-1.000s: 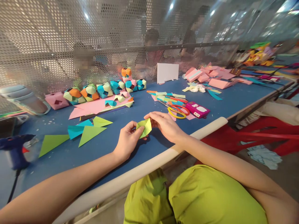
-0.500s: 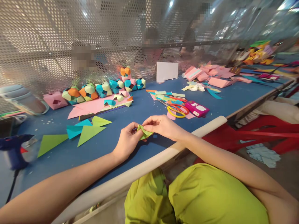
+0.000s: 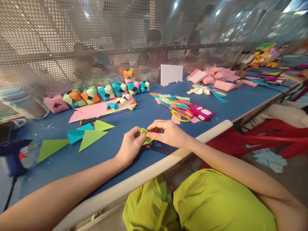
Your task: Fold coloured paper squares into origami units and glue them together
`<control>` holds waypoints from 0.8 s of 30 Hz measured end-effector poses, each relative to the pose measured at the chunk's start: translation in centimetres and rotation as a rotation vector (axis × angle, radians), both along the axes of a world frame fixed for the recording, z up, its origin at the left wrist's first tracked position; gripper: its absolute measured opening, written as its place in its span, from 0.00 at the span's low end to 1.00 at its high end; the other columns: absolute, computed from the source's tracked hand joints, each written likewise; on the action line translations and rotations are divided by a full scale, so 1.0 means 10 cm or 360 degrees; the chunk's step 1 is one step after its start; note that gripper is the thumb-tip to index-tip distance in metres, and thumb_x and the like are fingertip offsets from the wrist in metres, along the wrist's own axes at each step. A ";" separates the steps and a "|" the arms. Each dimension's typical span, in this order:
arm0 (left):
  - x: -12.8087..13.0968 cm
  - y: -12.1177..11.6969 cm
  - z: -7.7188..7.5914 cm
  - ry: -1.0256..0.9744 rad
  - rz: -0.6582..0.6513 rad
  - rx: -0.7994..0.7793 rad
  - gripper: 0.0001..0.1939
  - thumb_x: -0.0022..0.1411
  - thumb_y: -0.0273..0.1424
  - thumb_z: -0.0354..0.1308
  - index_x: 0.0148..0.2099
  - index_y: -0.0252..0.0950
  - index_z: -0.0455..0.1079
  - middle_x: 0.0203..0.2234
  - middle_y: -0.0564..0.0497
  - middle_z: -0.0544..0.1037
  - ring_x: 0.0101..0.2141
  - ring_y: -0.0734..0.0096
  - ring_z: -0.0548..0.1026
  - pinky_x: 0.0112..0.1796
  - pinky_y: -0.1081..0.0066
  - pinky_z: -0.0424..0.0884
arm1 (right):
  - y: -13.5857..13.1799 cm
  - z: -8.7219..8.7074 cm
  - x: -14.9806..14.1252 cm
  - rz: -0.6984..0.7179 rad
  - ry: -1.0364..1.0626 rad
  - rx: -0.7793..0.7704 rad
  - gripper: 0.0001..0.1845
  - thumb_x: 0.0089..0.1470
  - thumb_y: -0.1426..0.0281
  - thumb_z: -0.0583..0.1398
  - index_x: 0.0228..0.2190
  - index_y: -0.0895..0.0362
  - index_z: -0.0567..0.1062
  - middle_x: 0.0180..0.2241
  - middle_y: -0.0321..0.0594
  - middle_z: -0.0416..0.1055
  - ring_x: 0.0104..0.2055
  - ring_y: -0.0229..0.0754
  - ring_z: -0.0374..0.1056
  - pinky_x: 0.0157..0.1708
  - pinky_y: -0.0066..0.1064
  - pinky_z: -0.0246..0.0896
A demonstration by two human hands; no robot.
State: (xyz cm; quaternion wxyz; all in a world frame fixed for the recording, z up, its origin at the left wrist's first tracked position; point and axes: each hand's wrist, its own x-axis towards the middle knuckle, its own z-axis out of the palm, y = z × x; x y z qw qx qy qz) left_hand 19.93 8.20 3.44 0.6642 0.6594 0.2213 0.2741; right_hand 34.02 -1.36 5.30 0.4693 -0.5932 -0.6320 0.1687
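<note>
A small folded piece of green paper [image 3: 147, 140] is pinched between my two hands, just above the front part of the blue table. My left hand [image 3: 130, 145] grips its left side with thumb and fingers. The thumb and fingertips of my right hand [image 3: 167, 132] press on its right side and hide part of it. To the left lie green paper triangles [image 3: 92, 138] and blue folded paper [image 3: 75, 136]. Behind these, loose folded pieces [image 3: 112, 106] rest on pink paper sheets [image 3: 89, 110].
Several multicoloured paper balls [image 3: 106, 92] line the mesh screen [image 3: 55, 41]. Scissors [image 3: 181, 115] and a magenta box [image 3: 202, 113] lie right of centre. A glue gun [image 3: 14, 157] and a cup [image 3: 24, 102] stand at left. Pink folded paper [image 3: 216, 77] is piled at back right.
My right thumb and fingers have shifted slightly left over the green paper, covering more of its right side. My left hand keeps nearly the same hold.
</note>
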 end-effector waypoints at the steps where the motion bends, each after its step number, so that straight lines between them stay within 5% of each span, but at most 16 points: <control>1: 0.00 0.00 0.00 0.0004 0.0005 -0.0002 0.13 0.50 0.36 0.65 0.26 0.35 0.65 0.19 0.55 0.74 0.22 0.71 0.74 0.26 0.72 0.72 | 0.00 0.00 0.00 -0.0007 -0.0075 0.0041 0.11 0.54 0.64 0.61 0.32 0.60 0.77 0.30 0.39 0.71 0.29 0.35 0.68 0.30 0.27 0.62; 10: 0.00 -0.01 -0.02 0.0016 -0.0003 0.0053 0.13 0.53 0.38 0.63 0.27 0.36 0.65 0.18 0.56 0.73 0.20 0.71 0.74 0.25 0.72 0.71 | 0.08 -0.11 -0.02 -0.0283 -0.0545 0.0366 0.10 0.55 0.74 0.57 0.26 0.58 0.77 0.25 0.38 0.73 0.26 0.35 0.65 0.28 0.26 0.59; 16: 0.01 0.00 -0.02 -0.0051 0.0037 -0.0039 0.15 0.51 0.39 0.64 0.27 0.35 0.65 0.19 0.56 0.73 0.21 0.71 0.74 0.25 0.71 0.72 | 0.05 -0.09 -0.04 -0.0151 -0.0743 0.0348 0.14 0.60 0.72 0.52 0.39 0.59 0.77 0.35 0.47 0.76 0.37 0.44 0.71 0.38 0.34 0.66; 19: 0.01 0.01 -0.02 -0.0075 0.0051 -0.0025 0.14 0.52 0.39 0.64 0.27 0.35 0.64 0.19 0.56 0.74 0.20 0.72 0.74 0.26 0.71 0.72 | 0.03 -0.03 -0.06 -0.0036 -0.0445 0.0244 0.15 0.61 0.67 0.51 0.38 0.59 0.77 0.40 0.47 0.75 0.43 0.45 0.71 0.45 0.37 0.65; 24: 0.00 0.01 -0.04 -0.0068 0.0009 0.0122 0.13 0.54 0.38 0.62 0.27 0.37 0.63 0.19 0.55 0.75 0.21 0.70 0.75 0.26 0.71 0.71 | 0.13 -0.07 -0.01 -0.0168 0.0990 -0.0157 0.22 0.59 0.56 0.53 0.31 0.60 0.77 0.27 0.42 0.75 0.31 0.40 0.71 0.33 0.31 0.67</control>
